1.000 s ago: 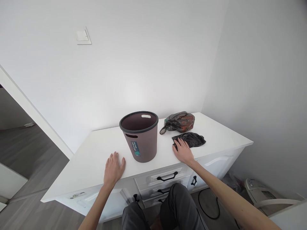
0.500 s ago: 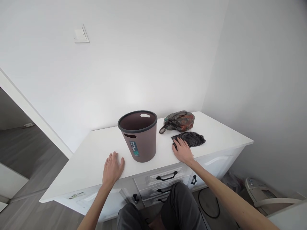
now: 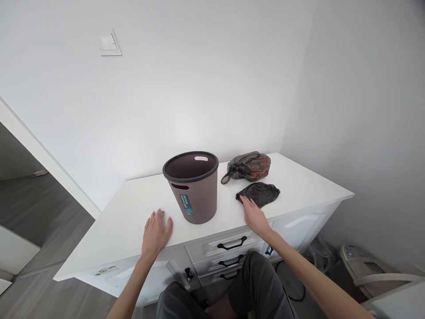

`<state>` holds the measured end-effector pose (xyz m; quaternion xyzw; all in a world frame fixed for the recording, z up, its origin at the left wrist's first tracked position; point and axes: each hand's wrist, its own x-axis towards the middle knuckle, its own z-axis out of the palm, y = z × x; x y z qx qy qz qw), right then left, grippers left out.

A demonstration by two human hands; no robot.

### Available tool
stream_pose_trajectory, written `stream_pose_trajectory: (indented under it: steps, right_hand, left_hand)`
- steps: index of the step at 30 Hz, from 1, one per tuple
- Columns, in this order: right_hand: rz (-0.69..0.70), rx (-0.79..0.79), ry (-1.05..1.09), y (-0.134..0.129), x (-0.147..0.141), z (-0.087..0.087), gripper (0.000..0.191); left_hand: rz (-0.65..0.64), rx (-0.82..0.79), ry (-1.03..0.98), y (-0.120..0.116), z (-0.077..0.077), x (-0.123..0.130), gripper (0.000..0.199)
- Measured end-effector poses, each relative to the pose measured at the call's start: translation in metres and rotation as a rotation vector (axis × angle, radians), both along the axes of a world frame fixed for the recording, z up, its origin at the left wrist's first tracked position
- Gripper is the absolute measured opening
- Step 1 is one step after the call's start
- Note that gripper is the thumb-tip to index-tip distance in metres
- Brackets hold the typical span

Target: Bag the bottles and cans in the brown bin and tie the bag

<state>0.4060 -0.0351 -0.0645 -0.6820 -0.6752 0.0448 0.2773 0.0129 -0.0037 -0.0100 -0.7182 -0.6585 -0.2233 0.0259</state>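
A brownish-purple trash bin with a dark rim, cut-out handles and a teal label stands upright on the white cabinet top. My left hand lies flat at the bin's left, fingers spread, apart from it and holding nothing. To the right, my right hand rests its stretched fingers on the near left edge of a crumpled black plastic bag; its thumb is hard to make out. Behind that lies a knotted, see-through black bag with orange-red and green contents.
The cabinet front has drawers with black handles, close to my knees. A wall with a light switch rises behind. On the floor at right sits a beige appliance near clear plastic.
My right hand has shifted slightly right and nearer to me on the bag. The crumpled bag has changed shape, its right end drawn in to the left. My left hand stays put.
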Motion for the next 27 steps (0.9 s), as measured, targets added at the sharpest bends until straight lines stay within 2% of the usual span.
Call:
stream_pose_trajectory:
  steps: [3, 6, 10, 13, 16, 19, 21, 24, 27]
  right_hand:
    - [0.044, -0.003, 0.233, -0.022, -0.013, 0.008, 0.061]
    - [0.133, -0.020, 0.576, -0.051, -0.025, 0.029, 0.054]
    - [0.220, -0.072, 1.046, -0.093, -0.041, 0.066, 0.052]
    - [0.276, -0.224, 1.259, -0.120, -0.051, 0.093, 0.054]
    - [0.285, -0.271, 1.279, -0.139, -0.056, 0.118, 0.052]
    - [0.319, -0.251, 1.207, -0.152, -0.058, 0.139, 0.051]
    - [0.313, -0.227, 1.136, -0.157, -0.058, 0.148, 0.051]
    - [0.273, -0.164, 1.045, -0.162, -0.057, 0.154, 0.053]
    - [0.248, -0.157, 0.993, -0.162, -0.054, 0.153, 0.053]
  left_hand:
    - [-0.009, 0.016, -0.035, -0.001, 0.001, -0.001, 0.053]
    - [-0.033, 0.033, -0.144, -0.012, 0.007, 0.004, 0.047]
    - [-0.105, 0.212, -0.402, -0.052, 0.023, 0.031, 0.033]
    - [-0.284, 0.273, -0.504, -0.092, 0.046, 0.059, 0.024]
    - [-0.470, 0.109, -0.510, -0.127, 0.080, 0.083, 0.029]
    - [-0.592, -0.249, -0.474, -0.153, 0.117, 0.100, 0.032]
    - [-0.624, -0.415, -0.438, -0.162, 0.134, 0.108, 0.028]
    - [-0.611, -0.511, -0.448, -0.166, 0.143, 0.115, 0.033]
    - [-0.563, -0.513, -0.562, -0.159, 0.137, 0.114, 0.039]
